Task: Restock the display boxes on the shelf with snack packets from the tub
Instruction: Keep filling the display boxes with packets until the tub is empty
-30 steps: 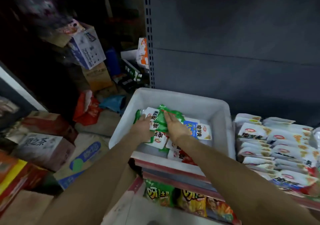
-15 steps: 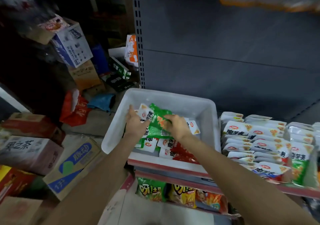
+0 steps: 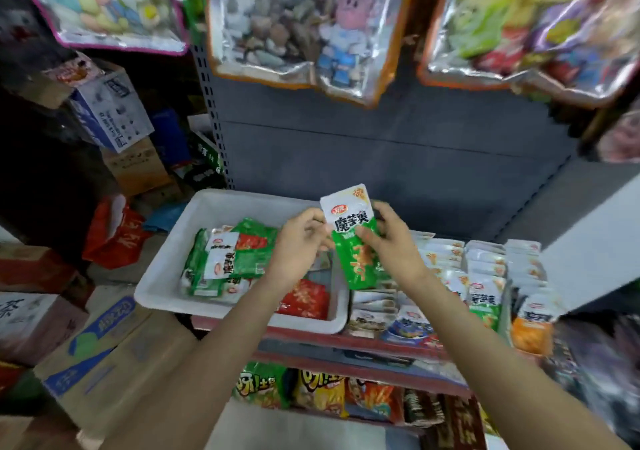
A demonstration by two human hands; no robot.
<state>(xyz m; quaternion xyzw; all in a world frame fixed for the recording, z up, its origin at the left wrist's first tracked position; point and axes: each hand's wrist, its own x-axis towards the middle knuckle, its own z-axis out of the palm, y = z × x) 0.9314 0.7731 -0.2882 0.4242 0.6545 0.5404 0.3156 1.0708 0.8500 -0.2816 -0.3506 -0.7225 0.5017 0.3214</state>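
A white tub sits on the shelf's left end, holding green and red snack packets. Both my hands hold up one green-and-white snack packet above the tub's right rim. My left hand pinches its left edge, and my right hand grips its right side with the thumb across the front. To the right, display boxes stand in rows on the shelf, filled with upright white, green and orange packets.
Large bags of sweets hang overhead across the grey back panel. A lower shelf holds chip bags. Cardboard cartons are piled on the floor at left. A white panel juts in at right.
Both hands have lifted a green-and-white packet out of the tub and carried it up and right to the tub's right rim. My view has tilted up, showing the hanging bags.
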